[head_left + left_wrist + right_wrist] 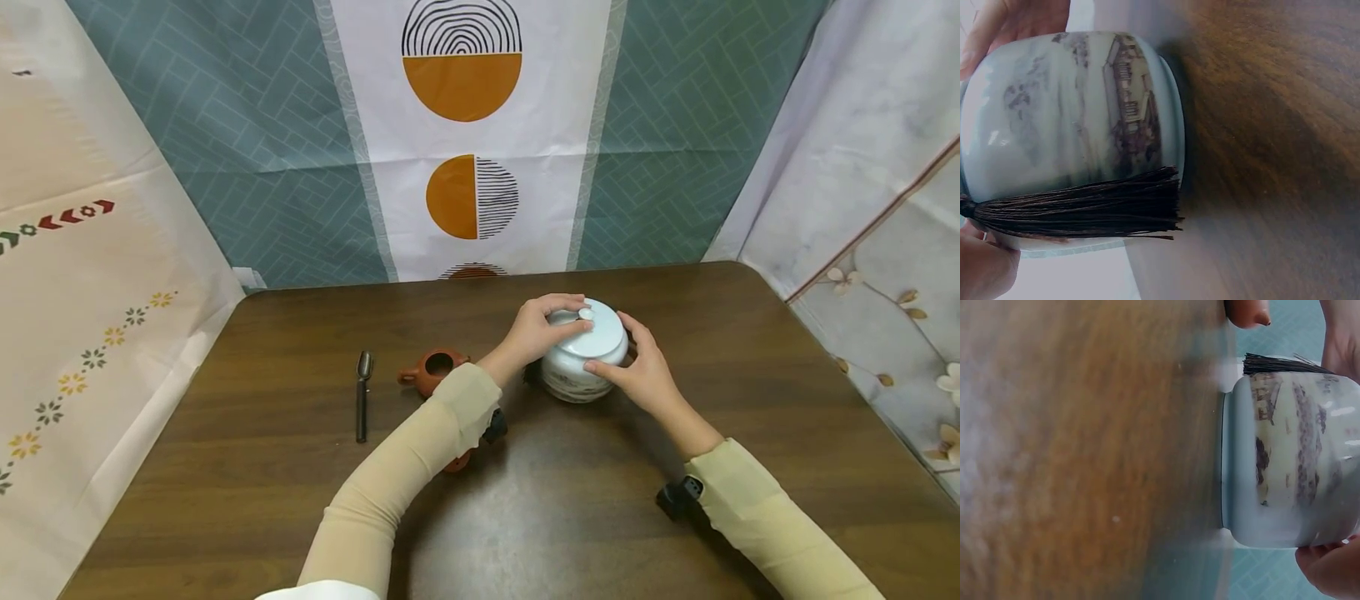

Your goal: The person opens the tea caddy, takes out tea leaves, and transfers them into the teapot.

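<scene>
A pale porcelain jar [573, 375] with a painted landscape stands upright on the table, its round lid [600, 337] seated on top. My left hand [538, 329] reaches over the lid from the left, thumb and fingers pinching at its small knob [586, 314]. From the right, my right hand [643, 371] grips the jar's side, thumb at the front and fingers round the far side. A dark tassel [1085, 209] hangs down the jar's left side in the left wrist view. In the right wrist view the tassel [1279, 364] shows along the jar's upper edge.
Left of the jar sits a small reddish-brown clay teapot [427, 372], partly behind my left sleeve. Another reddish-brown piece [457, 462] peeks out below that sleeve. Farther left lies a dark-handled metal scoop [362, 400]. The wooden table [285, 492] ends at a fabric backdrop.
</scene>
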`<state>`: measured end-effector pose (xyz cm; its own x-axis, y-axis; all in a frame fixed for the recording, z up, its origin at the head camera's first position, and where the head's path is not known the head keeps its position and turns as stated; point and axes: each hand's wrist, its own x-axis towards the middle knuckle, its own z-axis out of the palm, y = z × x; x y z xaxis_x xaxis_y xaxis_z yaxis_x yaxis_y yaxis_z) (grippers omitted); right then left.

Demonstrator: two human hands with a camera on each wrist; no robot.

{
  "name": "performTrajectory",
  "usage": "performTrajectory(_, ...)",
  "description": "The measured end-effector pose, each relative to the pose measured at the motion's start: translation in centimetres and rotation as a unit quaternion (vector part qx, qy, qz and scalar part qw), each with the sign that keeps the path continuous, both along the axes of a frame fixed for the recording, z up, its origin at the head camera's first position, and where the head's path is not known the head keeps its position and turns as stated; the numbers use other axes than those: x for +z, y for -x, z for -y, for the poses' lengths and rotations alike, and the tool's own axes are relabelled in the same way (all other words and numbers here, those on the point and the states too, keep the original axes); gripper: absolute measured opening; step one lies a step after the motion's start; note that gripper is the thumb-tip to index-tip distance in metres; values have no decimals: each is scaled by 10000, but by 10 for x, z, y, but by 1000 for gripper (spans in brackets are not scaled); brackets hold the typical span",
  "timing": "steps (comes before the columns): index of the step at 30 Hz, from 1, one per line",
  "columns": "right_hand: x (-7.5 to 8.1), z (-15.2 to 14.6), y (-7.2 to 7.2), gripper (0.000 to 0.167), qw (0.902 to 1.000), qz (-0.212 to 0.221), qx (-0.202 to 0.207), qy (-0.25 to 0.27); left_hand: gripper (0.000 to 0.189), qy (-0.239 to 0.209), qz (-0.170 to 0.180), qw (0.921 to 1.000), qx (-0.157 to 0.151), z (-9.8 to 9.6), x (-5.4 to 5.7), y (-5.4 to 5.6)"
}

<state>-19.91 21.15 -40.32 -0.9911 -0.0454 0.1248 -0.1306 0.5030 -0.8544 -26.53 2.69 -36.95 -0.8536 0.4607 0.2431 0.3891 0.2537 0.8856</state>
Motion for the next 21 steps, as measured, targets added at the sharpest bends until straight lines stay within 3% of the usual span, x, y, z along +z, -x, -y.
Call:
performTrajectory(14,0,0,-2,90,9999,-27,-18,132,30,-182,67,9995,262,-10,-12,3)
performTrajectory(21,1,2,-2,89,9998,-154,33,139,27,-277,-32,9985,465,-10,-12,1)
